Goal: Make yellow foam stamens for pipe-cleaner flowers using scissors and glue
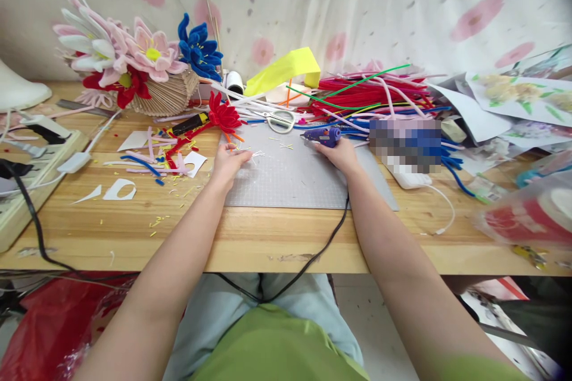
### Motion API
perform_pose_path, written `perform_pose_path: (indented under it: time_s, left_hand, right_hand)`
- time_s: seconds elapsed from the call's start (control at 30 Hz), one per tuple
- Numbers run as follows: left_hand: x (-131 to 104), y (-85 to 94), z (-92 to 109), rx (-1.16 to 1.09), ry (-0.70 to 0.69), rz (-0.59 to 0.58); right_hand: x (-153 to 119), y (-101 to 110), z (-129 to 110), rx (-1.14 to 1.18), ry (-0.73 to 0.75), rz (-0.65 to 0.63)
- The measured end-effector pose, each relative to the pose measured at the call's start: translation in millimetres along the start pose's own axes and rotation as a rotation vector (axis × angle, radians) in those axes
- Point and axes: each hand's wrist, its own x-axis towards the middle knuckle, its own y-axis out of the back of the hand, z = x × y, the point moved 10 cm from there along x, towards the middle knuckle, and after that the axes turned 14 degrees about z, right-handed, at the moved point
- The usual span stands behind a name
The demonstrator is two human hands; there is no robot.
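My right hand (338, 155) grips a purple-blue hot glue gun (327, 136) over the right part of the grey cutting mat (286, 187); its nozzle points left. A black cord runs from below that hand down over the table edge. My left hand (229, 165) is closed at the mat's left side, with a small bunch of thin white strands (258, 156) at its thumb tip. Just beyond it is a red fuzzy flower (224, 114) with an orange piece under it. Tiny pale yellow sticks (286, 146) lie on the mat between my hands.
Scissors (281, 121) lie at the mat's back edge, near a pile of coloured pipe cleaners (370, 92). Fuzzy flowers stand in a woven basket (163, 95). Scraps and a utility knife (190, 124) lie left. A power strip (40, 181) and a bagged cup (531, 214) flank the table.
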Motion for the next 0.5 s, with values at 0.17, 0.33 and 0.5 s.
perform_pose_path:
  time_s: [0.17, 0.33, 0.5]
  left_hand:
    - [-2, -2.4, -2, -0.015, -0.009, -0.006]
    - [-10, -10.1, -6, -0.004, -0.006, -0.045]
    - [-16, -14.5, -3, 0.004, 0.001, -0.078]
  right_hand:
    - [-7, 42, -47, 0.101, 0.287, 0.268]
    - [-39, 47, -103, 0.232, 0.387, 0.259]
    - [-85, -56, -125, 0.467, 0.235, -0.365]
